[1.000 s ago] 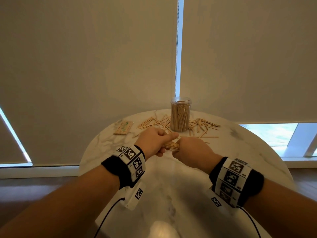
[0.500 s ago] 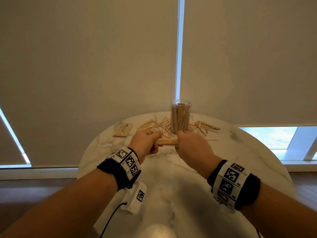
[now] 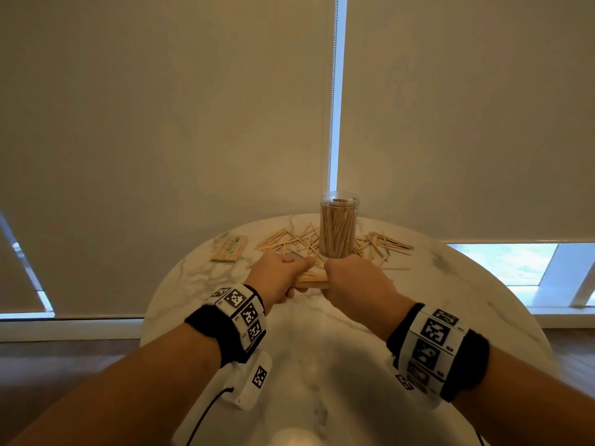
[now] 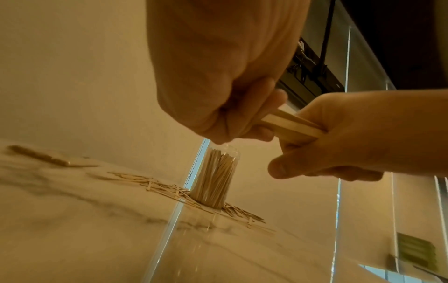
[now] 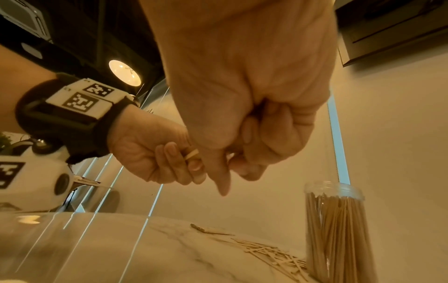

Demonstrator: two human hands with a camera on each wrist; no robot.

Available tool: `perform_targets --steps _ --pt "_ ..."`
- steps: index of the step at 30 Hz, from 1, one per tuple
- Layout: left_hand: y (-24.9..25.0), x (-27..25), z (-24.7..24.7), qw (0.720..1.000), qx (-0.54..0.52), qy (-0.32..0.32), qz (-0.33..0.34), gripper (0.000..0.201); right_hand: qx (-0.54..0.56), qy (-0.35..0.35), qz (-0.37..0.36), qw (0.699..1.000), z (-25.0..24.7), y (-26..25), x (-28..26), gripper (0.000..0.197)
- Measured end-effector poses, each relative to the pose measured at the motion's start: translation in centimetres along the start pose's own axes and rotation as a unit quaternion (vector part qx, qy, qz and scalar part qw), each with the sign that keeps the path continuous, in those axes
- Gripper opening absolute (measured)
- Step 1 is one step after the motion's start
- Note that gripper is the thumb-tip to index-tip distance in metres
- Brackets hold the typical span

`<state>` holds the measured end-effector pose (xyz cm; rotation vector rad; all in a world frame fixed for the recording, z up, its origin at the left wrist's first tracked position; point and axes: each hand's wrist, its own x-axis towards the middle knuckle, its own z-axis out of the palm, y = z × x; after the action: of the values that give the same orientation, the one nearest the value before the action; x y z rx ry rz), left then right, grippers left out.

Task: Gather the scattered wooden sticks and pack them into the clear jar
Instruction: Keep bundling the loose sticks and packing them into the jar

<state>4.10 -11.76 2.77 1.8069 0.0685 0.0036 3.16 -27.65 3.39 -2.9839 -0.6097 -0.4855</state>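
A bundle of wooden sticks lies level between my two hands, just in front of the clear jar. My left hand grips its left end and my right hand grips its right end, both above the table. In the left wrist view the bundle runs from my left fist to the right hand. The jar stands upright, open-topped and nearly full of sticks. Loose sticks lie scattered round its base on both sides.
The round marble table stands by a blind-covered window. A flat packet of sticks lies at the far left of the table. A white tagged device with a cable sits below my left wrist.
Both hands have risen and moved forward toward the jar with the bundle held level between them. The jar and scattered sticks have stayed put.
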Motion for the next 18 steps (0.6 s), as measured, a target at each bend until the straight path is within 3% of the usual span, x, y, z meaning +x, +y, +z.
perform_targets --steps 3,6,11,13,16,18 --pt "-0.7 1.0 -0.5 0.998 -0.040 0.033 -0.024 0.027 0.059 0.014 -0.044 0.997 0.5 0.7 0.2 0.039" --pt "-1.1 2.2 -0.3 0.988 -0.133 0.039 -0.062 0.023 0.074 0.096 -0.040 0.992 1.1 1.1 1.0 0.052" --pt "0.0 3.8 1.7 0.970 -0.215 -0.011 -0.113 0.027 -0.020 0.121 0.012 0.992 0.1 2.6 3.6 0.072" --pt "0.6 5.2 1.9 0.969 -0.214 -0.022 -0.121 0.030 -0.041 0.115 0.031 0.992 -1.0 4.3 5.2 0.072" --pt "1.1 8.5 1.4 0.975 -0.181 0.021 -0.131 0.041 -0.015 0.132 0.074 0.988 -2.9 7.9 8.2 0.068" --pt "1.3 10.9 1.2 0.978 -0.166 0.049 -0.119 0.033 0.013 0.147 0.115 0.982 -4.5 10.7 10.6 0.067"
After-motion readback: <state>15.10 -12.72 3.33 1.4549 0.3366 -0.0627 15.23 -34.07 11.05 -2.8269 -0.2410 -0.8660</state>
